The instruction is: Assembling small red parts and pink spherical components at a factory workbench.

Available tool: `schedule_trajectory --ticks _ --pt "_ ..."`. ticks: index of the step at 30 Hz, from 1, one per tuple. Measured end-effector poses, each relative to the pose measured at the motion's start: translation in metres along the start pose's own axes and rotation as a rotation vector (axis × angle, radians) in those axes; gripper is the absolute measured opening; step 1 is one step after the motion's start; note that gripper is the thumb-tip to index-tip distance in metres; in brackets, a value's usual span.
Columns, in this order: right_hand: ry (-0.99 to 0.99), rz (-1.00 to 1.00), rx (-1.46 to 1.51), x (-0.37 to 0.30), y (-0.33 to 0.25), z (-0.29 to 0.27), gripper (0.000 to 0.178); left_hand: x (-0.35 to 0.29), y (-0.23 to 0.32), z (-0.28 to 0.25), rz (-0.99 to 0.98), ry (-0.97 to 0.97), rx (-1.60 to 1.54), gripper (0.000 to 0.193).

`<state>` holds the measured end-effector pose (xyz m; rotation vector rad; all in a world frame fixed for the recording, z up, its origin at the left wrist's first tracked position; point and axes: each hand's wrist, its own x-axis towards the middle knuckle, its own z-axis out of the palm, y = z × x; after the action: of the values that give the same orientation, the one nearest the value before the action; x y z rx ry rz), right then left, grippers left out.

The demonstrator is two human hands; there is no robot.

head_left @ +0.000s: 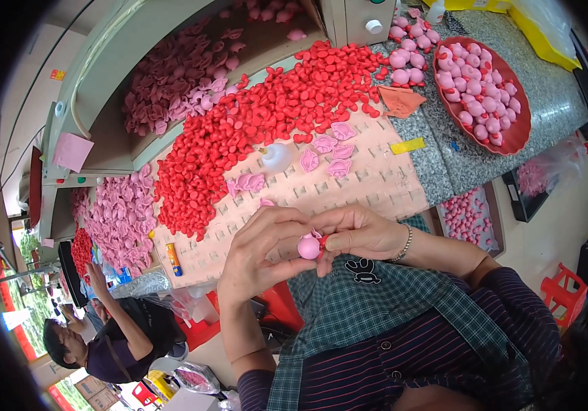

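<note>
In front of my apron, my left hand (pixel 256 248) pinches a small round pink ball piece (pixel 308 248) between its fingers. My right hand (pixel 368 231) meets it from the other side, with thumb and fingers pressed on a small red piece (pixel 322 244) at the ball's edge. Part of both pieces is hidden by the fingers. Just beyond my hands lie several pink ear-like shaped pieces (pixel 324 143). A translucent round squeeze bottle (pixel 277 158) with a narrow tip rests beside a large heap of small glossy red pieces (pixel 229 137).
A red scalloped bowl (pixel 525 137) of pink balls with red parts stands at the right. Pink pieces (pixel 119 212) are heaped at the left, near a yellow-orange tube (pixel 173 259). An orange cloth (pixel 401 101) lies by the red heap. Another person (pixel 112 335) works at the left.
</note>
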<state>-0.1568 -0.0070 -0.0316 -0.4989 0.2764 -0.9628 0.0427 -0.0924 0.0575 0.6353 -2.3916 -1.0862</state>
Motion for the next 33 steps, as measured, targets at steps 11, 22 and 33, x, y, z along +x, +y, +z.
schedule_trajectory --ticks 11,22,33 --pt "-0.034 -0.025 -0.014 0.001 0.004 0.001 0.034 0.014 0.021 -0.01 -0.035 -0.152 0.021 0.045" --pt "-0.019 -0.053 -0.015 0.001 0.006 0.0 0.036 0.024 0.036 -0.013 -0.083 -0.221 0.038 0.039" --pt "-0.002 -0.082 -0.029 0.003 0.007 -0.006 0.037 0.029 0.037 -0.012 -0.093 -0.23 0.116 0.042"
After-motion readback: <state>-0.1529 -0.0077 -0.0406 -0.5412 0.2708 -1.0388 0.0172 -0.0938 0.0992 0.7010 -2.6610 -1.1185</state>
